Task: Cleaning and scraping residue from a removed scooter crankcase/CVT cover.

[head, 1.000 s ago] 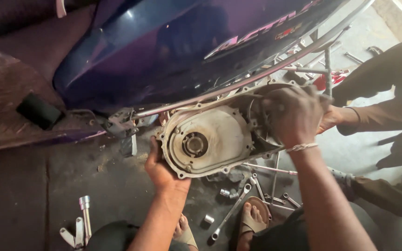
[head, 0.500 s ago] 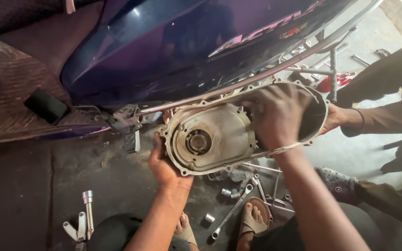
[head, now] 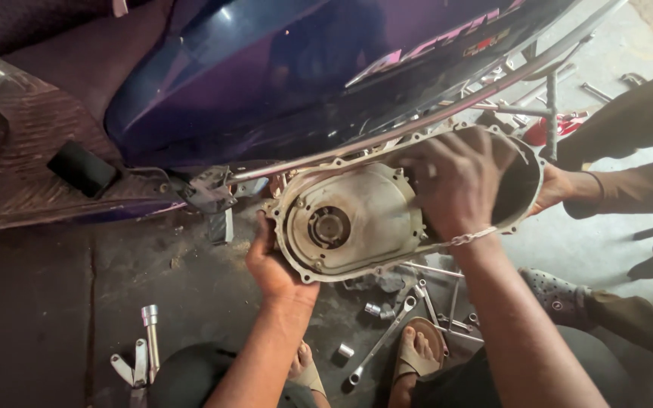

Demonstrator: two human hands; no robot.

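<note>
Oil-stained concrete floor point(head: 54, 317), dark and gritty. A socket wrench point(head: 150, 332) lies at lower left, loose sockets point(head: 372, 309) and a spanner point(head: 381, 341) between your feet. Your left hand point(head: 272, 264) cups the lower left rim of the metal engine cover point(head: 349, 223), fingers curled under it. The cover sits tilted against the purple scooter point(head: 281, 68), just below its body panel. Your right hand point(head: 455, 181) is spread flat over the cover's right half. 1 other person's hand point(head: 557, 189) grips its far right edge. Little free floor remains.
</note>
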